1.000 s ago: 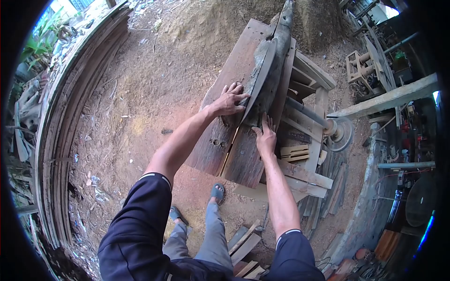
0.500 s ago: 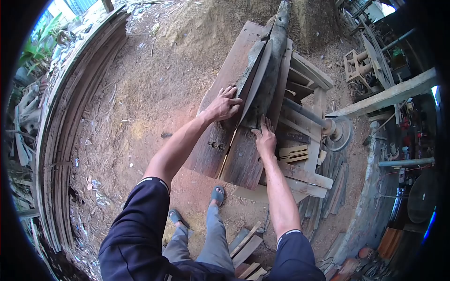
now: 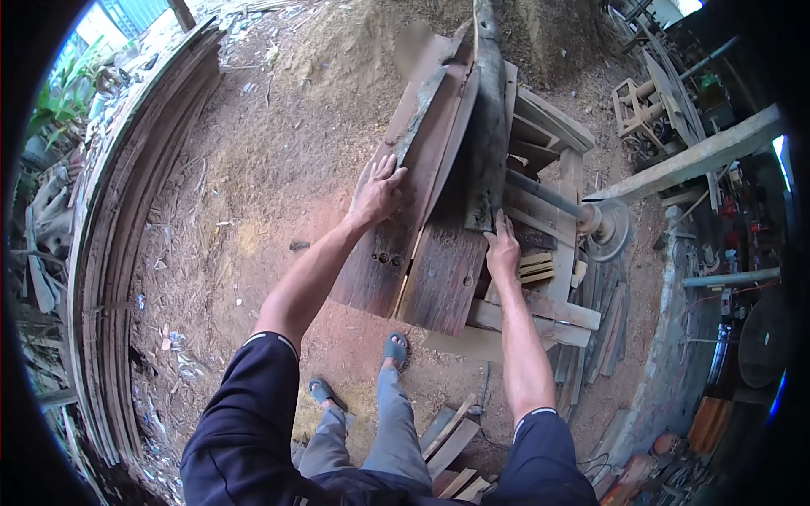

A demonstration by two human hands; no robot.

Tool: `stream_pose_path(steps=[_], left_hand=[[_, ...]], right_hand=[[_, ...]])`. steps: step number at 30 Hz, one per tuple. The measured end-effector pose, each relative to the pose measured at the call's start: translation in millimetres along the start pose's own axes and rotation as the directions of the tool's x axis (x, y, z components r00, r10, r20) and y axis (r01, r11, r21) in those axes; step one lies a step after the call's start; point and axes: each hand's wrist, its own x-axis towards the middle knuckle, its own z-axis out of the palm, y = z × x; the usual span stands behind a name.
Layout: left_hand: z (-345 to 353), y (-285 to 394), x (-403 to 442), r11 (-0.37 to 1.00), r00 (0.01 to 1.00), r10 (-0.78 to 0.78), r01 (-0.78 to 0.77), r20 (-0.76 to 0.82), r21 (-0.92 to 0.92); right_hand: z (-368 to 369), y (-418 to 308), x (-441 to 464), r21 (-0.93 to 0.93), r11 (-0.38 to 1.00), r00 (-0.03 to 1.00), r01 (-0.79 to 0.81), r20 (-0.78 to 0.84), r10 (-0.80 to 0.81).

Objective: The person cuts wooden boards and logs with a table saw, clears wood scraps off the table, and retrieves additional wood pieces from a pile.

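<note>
A wooden saw table point(image 3: 439, 282) with a narrow lengthwise slot stands before me. A thin curved plate, which looks like a circular saw blade point(image 3: 456, 148), rises from the slot. On its left lies a strip of wood with a rough bark edge point(image 3: 419, 116); my left hand point(image 3: 380, 196) rests at its near end, fingers stretched out. Right of the blade is a long, dark, weathered wooden slab point(image 3: 488, 110). My right hand point(image 3: 504, 255) touches that slab's near right corner, fingers extended forward and thumb apart.
A shaft leads to a round pulley point(image 3: 607, 229) at the right of the table. Stacked long boards point(image 3: 105, 253) line the left. Offcuts point(image 3: 451, 443) lie near my feet, and a beam point(image 3: 688, 156) juts in from the right.
My hands have moved apart, the left one leftward and the right one rightward. The gap between the bark-edged strip and the dark slab has widened, showing more of the table.
</note>
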Motion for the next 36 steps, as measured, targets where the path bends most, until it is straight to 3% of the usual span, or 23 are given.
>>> stream_pose_path(steps=[4,6,8,10,12,14,16,17,27,36], left_hand=[[-4,-2,-14,0.999,0.998,-0.035,0.033,0.050,0.041],[-3,-4,-24,0.999,1.000,-0.027,0.028,-0.010,0.030],[-3,-3,-35,1.000,1.000,-0.016,0.016,-0.006,0.027],[-9,2,-46,0.998,0.999,-0.048,0.047,-0.013,-0.041],[-9,3,-53,1.000,0.999,-0.022,0.021,-0.029,-0.013],[-17,14,-60,0.996,0.997,-0.076,0.075,-0.028,-0.042],[-15,17,-68,0.996,0.996,-0.080,0.079,-0.028,-0.035],[-15,17,-73,0.995,0.995,-0.092,0.092,-0.028,-0.028],[-23,41,-134,0.992,0.991,-0.129,0.128,-0.030,-0.018],[-28,53,-174,0.990,0.991,-0.131,0.133,-0.036,0.038]], right_hand=[[-10,8,1,0.111,0.994,0.998,-0.021,0.066,0.014],[-11,13,0,0.155,0.988,0.997,-0.023,0.070,0.013],[-7,17,0,0.126,0.989,0.997,0.079,0.013,-0.081],[-10,11,6,0.124,0.992,0.999,0.019,0.031,-0.023],[-12,-2,10,0.058,0.984,0.983,-0.167,0.093,0.161],[-7,-16,11,0.068,0.982,0.984,-0.175,0.043,0.172],[-1,-25,10,-0.100,0.975,0.980,-0.198,-0.012,0.198],[8,-17,11,-0.086,0.976,0.979,-0.198,-0.061,0.193],[6,-19,5,-0.109,0.968,0.974,-0.225,-0.025,0.224],[-23,-56,-79,-0.207,0.936,0.956,-0.284,0.015,0.293]])
